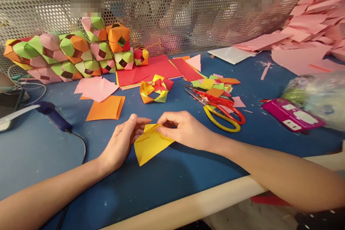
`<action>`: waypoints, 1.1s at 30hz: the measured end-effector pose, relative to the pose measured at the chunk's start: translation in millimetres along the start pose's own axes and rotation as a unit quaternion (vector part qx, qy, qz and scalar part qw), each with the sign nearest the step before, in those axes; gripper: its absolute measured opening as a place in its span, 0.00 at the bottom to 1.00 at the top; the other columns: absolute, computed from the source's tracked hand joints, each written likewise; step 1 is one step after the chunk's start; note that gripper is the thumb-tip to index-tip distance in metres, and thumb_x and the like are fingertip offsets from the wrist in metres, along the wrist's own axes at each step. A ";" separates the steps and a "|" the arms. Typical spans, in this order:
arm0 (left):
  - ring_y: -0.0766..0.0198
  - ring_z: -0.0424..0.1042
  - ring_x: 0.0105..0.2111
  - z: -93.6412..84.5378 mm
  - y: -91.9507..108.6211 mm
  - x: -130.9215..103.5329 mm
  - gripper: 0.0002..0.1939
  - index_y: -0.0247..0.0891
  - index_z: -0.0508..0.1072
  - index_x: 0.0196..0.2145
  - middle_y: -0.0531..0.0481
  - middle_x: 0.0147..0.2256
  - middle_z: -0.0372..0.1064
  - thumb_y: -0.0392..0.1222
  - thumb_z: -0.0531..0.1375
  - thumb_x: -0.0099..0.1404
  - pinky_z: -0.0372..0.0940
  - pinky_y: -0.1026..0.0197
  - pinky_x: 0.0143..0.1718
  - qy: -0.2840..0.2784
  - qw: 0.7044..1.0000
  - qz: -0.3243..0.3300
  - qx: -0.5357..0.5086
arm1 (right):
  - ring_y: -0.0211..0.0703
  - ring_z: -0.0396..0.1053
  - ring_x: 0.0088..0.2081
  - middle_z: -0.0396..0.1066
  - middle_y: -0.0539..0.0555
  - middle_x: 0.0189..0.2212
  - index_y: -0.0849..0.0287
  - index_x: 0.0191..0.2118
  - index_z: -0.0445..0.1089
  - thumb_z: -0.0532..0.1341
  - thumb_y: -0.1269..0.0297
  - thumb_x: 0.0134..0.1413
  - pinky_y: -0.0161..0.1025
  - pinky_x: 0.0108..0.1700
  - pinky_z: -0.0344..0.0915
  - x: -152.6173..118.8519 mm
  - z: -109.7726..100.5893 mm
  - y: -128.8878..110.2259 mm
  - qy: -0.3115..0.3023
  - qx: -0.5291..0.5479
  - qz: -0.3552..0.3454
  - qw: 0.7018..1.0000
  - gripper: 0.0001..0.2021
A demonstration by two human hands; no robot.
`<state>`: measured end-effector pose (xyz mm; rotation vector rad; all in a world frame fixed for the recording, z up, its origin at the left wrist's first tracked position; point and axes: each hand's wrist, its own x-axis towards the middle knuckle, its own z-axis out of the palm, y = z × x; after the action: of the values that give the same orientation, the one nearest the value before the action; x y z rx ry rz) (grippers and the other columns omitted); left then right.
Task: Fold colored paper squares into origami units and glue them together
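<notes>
Centre of the frame: a yellow paper sheet point(153, 147), tilted, one corner pointing down, a crease across its upper part. Right hand point(183, 129) clamped on its upper right side, thumb on the near face. Left hand point(125, 138) loose, thumb raised off the paper, fingers by its upper left edge; whether they press on it, I cannot tell. Hands near each other, paper between them, over a blue tabletop point(107, 201).

Just beyond the hands, a small folded paper ring point(147, 91) in orange, yellow, red and green. Left of it, orange sheets point(105, 108) and pink sheets point(98, 88); behind it, red sheets point(151, 66). Right of centre, scissors point(222, 126) with red and yellow handles, lying partly over coloured paper scraps point(215, 92).

Upper left: folded paper balls point(75, 47) stacked against a metal mesh point(172, 10). Left side: dark blue tool point(58, 116), black cord. Upper right: heaped pink paper point(309, 25). Below that, a purple packet point(292, 113) beside a clear plastic bag point(327, 97).
</notes>
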<state>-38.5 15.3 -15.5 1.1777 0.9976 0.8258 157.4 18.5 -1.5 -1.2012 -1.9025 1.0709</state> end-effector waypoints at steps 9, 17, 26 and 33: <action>0.61 0.71 0.41 3.5 9.0 -4.9 0.15 0.38 0.71 0.42 0.48 0.40 0.73 0.47 0.62 0.59 0.65 0.64 0.40 -0.041 0.991 0.040 0.122 | 0.31 0.57 0.24 0.61 0.46 0.22 0.61 0.28 0.65 0.58 0.68 0.50 0.30 0.25 0.55 -0.3 0.3 0.6 0.000 0.003 0.004 1.000 0.03; 0.58 0.68 0.49 3.0 5.3 -3.9 0.24 0.39 0.67 0.51 0.47 0.48 0.70 0.46 0.63 0.57 0.64 0.61 0.48 -0.055 0.989 0.049 0.127 | 0.33 0.61 0.27 0.63 0.48 0.25 0.61 0.33 0.66 0.58 0.67 0.51 0.31 0.28 0.59 1.1 -0.2 3.4 -0.001 0.054 0.007 0.999 0.04; 0.64 0.71 0.34 1.5 4.9 1.2 0.14 0.37 0.70 0.40 0.50 0.36 0.72 0.47 0.61 0.59 0.63 0.65 0.33 0.010 0.999 -0.033 0.027 | 0.33 0.62 0.28 0.64 0.48 0.26 0.60 0.34 0.64 0.58 0.66 0.52 0.31 0.28 0.60 1.4 2.1 4.9 0.009 0.095 0.014 0.995 0.04; 0.66 0.68 0.32 2.8 4.7 1.6 0.14 0.37 0.75 0.39 0.50 0.34 0.73 0.48 0.60 0.59 0.61 0.66 0.31 0.005 0.998 -0.019 0.055 | 0.34 0.63 0.29 0.65 0.49 0.28 0.59 0.34 0.64 0.57 0.69 0.50 0.32 0.31 0.63 -0.4 5.7 4.5 0.022 0.021 -0.020 0.999 0.03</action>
<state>-35.3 16.7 -10.9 1.2448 1.0810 0.7554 154.6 17.6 -8.2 -1.1502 -1.8540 1.0503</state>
